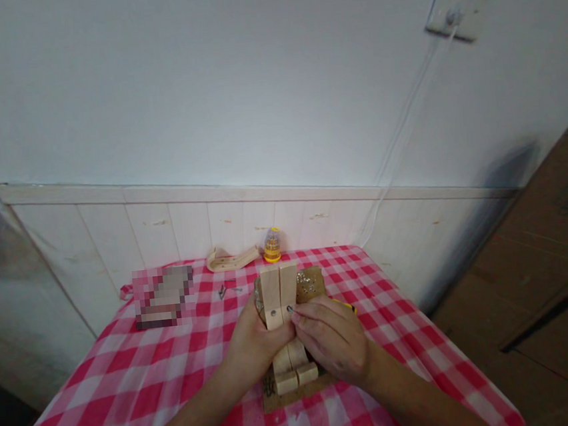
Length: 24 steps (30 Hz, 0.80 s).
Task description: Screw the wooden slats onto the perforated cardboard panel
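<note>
Two light wooden strips with hooked lower ends stand side by side as one wooden piece (272, 291) in the middle of the table. My left hand (257, 339) is wrapped round it from the left, the thumb across its front. A metal screw head (273, 313) shows in the left strip. At the right strip, my right hand (333, 335) pinches a small dark screw (290, 309) between thumb and fingers, its tip at the wood. Beneath lies a piece of brown cardboard (282, 404), with a clear bag of small metal parts (310, 279) behind the right hand.
A curved wooden part (233, 261) and a yellow screwdriver-bit holder (272, 246) stand near the wall. Several loose screws (222, 291) lie left of centre, beside a blurred-out flat object (165, 297). A red-checked cloth (197, 355) covers the table. Cardboard (540, 268) leans at right.
</note>
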Tool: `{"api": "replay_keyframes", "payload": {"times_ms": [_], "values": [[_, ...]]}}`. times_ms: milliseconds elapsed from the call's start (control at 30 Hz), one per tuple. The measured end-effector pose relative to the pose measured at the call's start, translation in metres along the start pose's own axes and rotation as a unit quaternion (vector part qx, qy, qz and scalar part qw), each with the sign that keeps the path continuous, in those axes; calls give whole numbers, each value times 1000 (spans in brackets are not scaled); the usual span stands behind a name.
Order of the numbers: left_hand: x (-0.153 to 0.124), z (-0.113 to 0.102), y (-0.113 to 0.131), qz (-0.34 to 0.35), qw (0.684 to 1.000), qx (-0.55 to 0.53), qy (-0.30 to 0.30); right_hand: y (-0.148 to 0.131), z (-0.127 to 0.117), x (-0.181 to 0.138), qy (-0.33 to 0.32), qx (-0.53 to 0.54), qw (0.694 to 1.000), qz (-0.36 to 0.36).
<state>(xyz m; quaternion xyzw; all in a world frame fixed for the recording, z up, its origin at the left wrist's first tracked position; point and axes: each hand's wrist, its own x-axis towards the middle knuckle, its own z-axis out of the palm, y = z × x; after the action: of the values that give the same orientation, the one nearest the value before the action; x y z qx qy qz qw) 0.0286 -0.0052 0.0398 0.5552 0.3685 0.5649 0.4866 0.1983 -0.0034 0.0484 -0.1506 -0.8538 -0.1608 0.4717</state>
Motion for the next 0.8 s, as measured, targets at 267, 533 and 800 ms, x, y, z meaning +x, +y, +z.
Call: {"api": "replay_keyframes", "payload": {"times_ms": [267,533,800], "values": [[0,0,-5,-3,1000,-6,7,-2,-2,5,-14,-2,1000,-7],[1,1,-4,-3,1000,-23,5,-3,-4,8,-30,-12,999,-9],[1,0,-6,1,1000,-7,13,-1,-3,10,-43,-2,999,-3]]}}
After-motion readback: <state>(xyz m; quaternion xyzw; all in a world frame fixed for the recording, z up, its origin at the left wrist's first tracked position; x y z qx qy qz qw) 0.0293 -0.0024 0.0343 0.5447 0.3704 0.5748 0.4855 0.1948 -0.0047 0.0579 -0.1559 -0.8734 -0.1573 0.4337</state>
